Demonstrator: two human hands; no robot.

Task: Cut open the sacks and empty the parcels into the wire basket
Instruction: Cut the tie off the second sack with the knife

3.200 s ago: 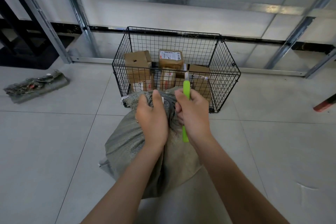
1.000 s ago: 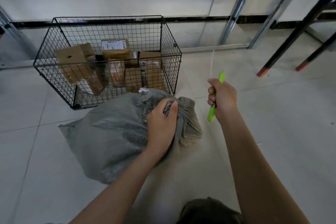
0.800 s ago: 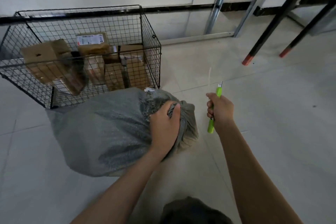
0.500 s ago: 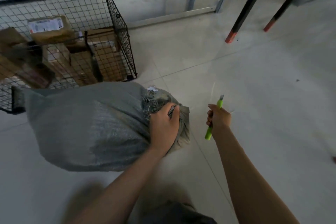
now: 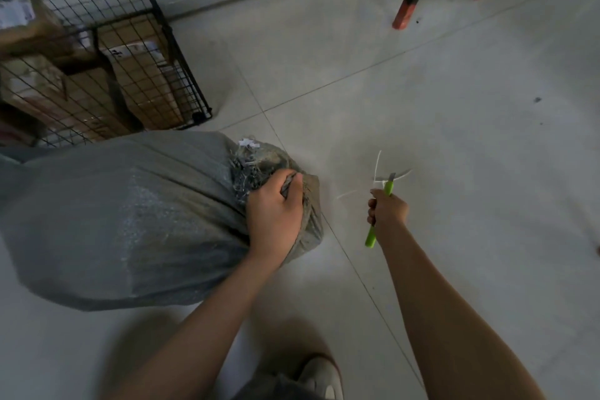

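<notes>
Nearest, at the bottom edge, a blurred shoe [image 5: 319,377] on the floor [image 5: 454,127].

Above it, left hand [image 5: 274,208] clamped on the bunched neck of the sack [image 5: 130,214], fingers curled deep into the weave. Same grip as three seconds ago, so the mouth likely held closed by the fist alone.

Just right of that, right hand [image 5: 388,209] wrapped round the green knife [image 5: 370,237], blade up. Was pressed against the neck beside the left hand three seconds ago; now drawn clear, well apart from the sack. By the blade tip, thin white strands of a tie [image 5: 376,166]; cannot tell whether caught on the blade or already lying on the floor.

Reads as cut done and tie off. Sack itself swung round since then: now on its side on the floor, still bulging, neck pointing away from the basket [image 5: 156,26].

Farther left, just beyond the sack, basket already holding parcels [image 5: 143,84] behind the mesh. Nothing tipped from this sack yet. Next, probably: put the knife down, turn the mouth back toward the rim, lift and pour.

Farthest, two dark legs [image 5: 409,0] with red feet.
</notes>
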